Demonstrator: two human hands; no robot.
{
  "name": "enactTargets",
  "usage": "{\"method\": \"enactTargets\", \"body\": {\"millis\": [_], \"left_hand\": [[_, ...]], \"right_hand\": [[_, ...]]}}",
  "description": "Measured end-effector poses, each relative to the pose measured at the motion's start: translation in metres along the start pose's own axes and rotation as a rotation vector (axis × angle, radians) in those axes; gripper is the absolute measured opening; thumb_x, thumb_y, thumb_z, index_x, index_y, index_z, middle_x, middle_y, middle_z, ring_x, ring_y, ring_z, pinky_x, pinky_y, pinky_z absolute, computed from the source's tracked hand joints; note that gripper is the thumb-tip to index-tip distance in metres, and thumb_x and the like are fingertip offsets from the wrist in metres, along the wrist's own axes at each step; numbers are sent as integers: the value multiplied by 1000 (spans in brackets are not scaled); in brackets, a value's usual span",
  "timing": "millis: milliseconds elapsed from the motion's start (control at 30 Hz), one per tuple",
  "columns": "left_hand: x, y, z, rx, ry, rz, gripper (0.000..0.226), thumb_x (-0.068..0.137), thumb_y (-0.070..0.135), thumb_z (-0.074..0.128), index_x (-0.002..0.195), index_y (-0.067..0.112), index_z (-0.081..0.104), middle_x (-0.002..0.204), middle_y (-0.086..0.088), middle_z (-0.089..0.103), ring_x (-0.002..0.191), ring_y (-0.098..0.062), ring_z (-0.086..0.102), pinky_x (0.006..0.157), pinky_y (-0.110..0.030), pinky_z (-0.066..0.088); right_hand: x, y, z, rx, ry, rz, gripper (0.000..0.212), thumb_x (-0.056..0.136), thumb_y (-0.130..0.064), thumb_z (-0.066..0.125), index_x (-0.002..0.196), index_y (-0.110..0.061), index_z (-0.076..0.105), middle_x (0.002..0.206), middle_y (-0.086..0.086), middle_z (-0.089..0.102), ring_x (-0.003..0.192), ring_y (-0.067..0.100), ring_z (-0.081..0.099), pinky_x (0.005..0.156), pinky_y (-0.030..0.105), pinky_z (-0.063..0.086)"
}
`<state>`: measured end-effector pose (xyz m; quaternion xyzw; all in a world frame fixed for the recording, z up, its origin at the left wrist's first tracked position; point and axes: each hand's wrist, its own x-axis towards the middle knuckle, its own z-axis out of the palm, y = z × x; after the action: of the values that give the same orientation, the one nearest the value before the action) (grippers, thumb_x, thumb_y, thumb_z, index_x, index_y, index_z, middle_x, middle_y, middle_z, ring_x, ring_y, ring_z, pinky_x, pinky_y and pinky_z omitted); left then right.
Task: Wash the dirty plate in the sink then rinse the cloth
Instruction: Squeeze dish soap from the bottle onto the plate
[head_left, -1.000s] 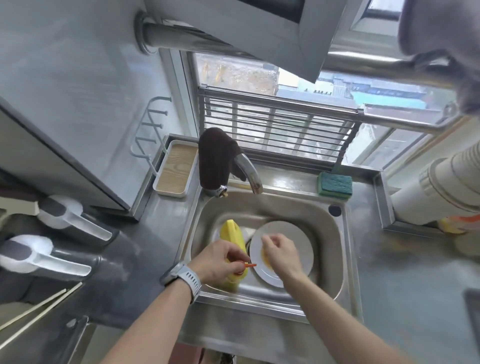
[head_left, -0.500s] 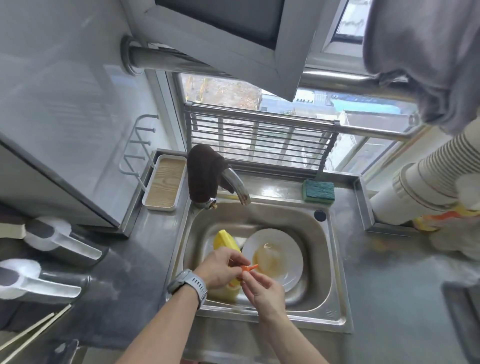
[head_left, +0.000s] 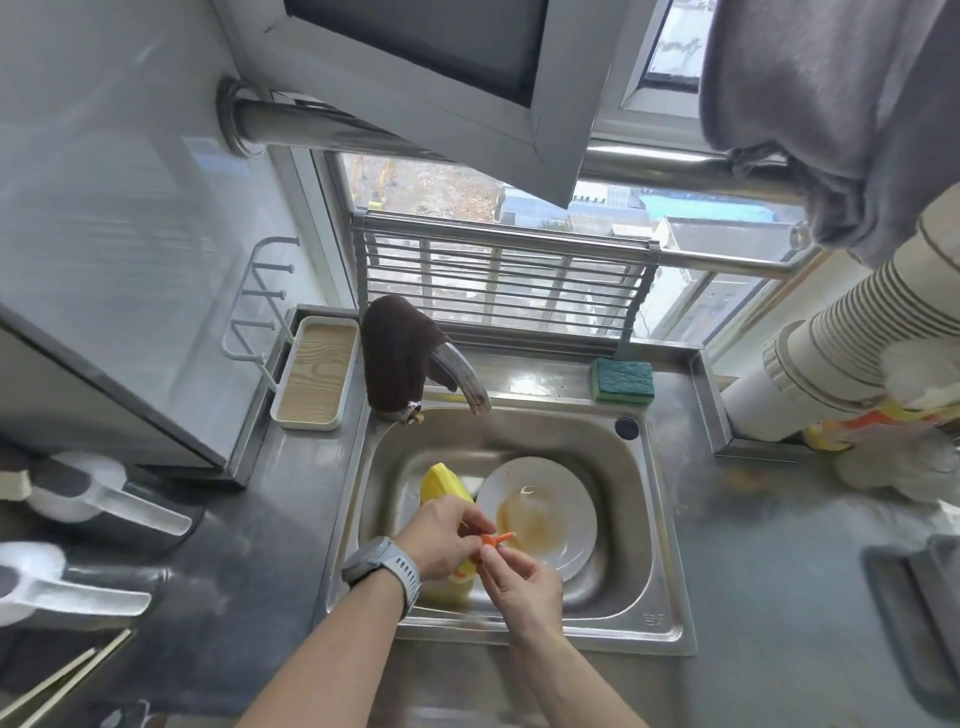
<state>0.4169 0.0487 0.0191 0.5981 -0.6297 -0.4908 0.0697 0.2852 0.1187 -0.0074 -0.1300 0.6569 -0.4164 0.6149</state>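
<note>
A white plate (head_left: 566, 499) smeared with brownish-orange residue lies in the steel sink (head_left: 639, 478). A yellow detergent bottle (head_left: 444, 486) lies beside it on the left, its orange nozzle (head_left: 496, 539) pointing over the plate. My left hand (head_left: 441, 540), with a grey watch on the wrist, grips the bottle near its neck. My right hand (head_left: 524, 577) pinches the orange nozzle cap with its fingertips. A dark brown cloth (head_left: 395, 353) hangs draped over the faucet (head_left: 465, 382) at the sink's back left. No water runs.
A green sponge (head_left: 623, 380) sits on the back ledge. A white tray (head_left: 317, 374) with a wood-look base stands left of the faucet. A stack of paper cups (head_left: 852, 343) juts in at the right. White-handled utensils (head_left: 104, 506) lie on the left counter.
My right hand left the plate and came back to the bottle's orange nozzle, which it now pinches. The camera view has tilted upward slightly. The left hand stays on the bottle.
</note>
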Motion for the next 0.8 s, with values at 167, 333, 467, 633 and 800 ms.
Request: {"method": "enactTargets", "body": {"millis": [167, 333, 467, 633, 800], "left_hand": [[1, 5, 3, 44, 16, -4, 26, 94, 9, 67, 118, 15, 76, 113, -1, 76, 97, -5, 66, 72, 0, 47], [-5, 5, -13, 51, 0, -68, 34, 86, 22, 76, 120, 17, 75, 117, 2, 75, 103, -8, 67, 95, -20, 52], [-10, 1, -33, 78, 68, -109, 28, 90, 25, 72, 117, 18, 76, 115, 3, 75, 96, -5, 64, 87, -15, 47], [-9, 6, -41, 154, 196, -169, 21, 93, 25, 63, 109, 21, 77, 107, 1, 77, 99, -14, 70, 88, -24, 52], [-5, 5, -38, 137, 274, -235, 30, 97, 17, 54, 122, 22, 69, 127, -3, 71, 116, -22, 64, 99, -29, 49]], "right_hand": [[2, 1, 0, -10, 26, 18, 15, 82, -12, 80, 93, -4, 79, 89, 16, 78, 91, 29, 73, 86, 39, 55], [-4, -4, -5, -107, 83, 35, 39, 74, -30, 87, 103, -9, 70, 84, 3, 72, 72, 15, 67, 74, 34, 55], [-10, -32, -3, -646, 218, -466, 37, 77, -44, 78, 106, -25, 64, 105, -9, 63, 97, 11, 62, 89, 33, 51], [7, -78, 38, -1168, -14, -642, 44, 86, -49, 65, 120, -21, 60, 114, -2, 67, 111, 22, 56, 94, 36, 46], [38, -92, 69, -1408, -202, -452, 52, 82, -38, 71, 122, -14, 47, 119, 14, 66, 111, 36, 62, 88, 41, 52]]}}
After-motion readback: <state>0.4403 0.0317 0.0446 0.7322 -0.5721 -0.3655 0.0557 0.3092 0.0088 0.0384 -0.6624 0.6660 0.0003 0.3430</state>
